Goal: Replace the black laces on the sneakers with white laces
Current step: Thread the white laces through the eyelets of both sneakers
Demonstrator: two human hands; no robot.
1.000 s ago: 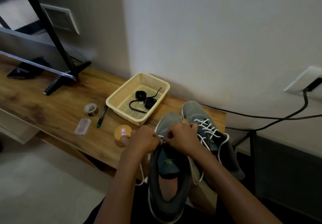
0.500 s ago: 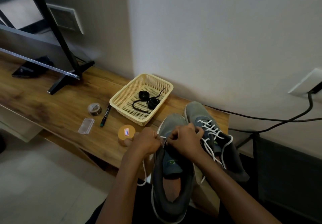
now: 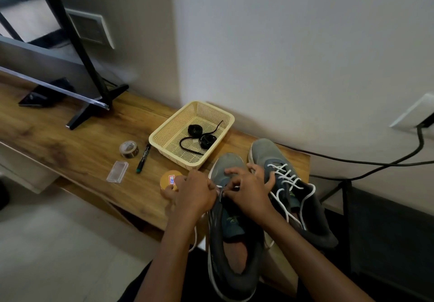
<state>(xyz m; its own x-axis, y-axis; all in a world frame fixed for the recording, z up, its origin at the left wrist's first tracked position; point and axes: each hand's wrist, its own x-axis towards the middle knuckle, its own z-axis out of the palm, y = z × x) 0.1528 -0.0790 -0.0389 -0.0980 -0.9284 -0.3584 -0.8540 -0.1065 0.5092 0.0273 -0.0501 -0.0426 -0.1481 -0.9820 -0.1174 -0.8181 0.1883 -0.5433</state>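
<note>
Several small things line your long wooden surface. At the far left stands the black metal foot of a screen stand. Next come a roll of clear tape, a small clear plastic box nearer you, and a black marker pen with a green tip. A round yellow tape roll with a red-and-white label sits just beside your left hand.

Behind it, against the wall, is a cream perforated plastic basket. It holds the coiled black laces.

Your left hand is curled into a fist at the left eyelet edge of the nearer grey mesh sneaker. It grips the white lace, and a slack length hangs below your wrist. This sneaker lies heel toward you, its toe on the surface's near right corner.

Your right hand meets the left over the eyelets. Its thumb and forefinger pinch the same lace, and the other fingers reach toward the toe.

Touching that shoe's right side is the second grey mesh sneaker. It is already threaded with white laces, and the ends trail loose.

Farthest right, a black cable runs along the wall up to a white wall socket.
</note>
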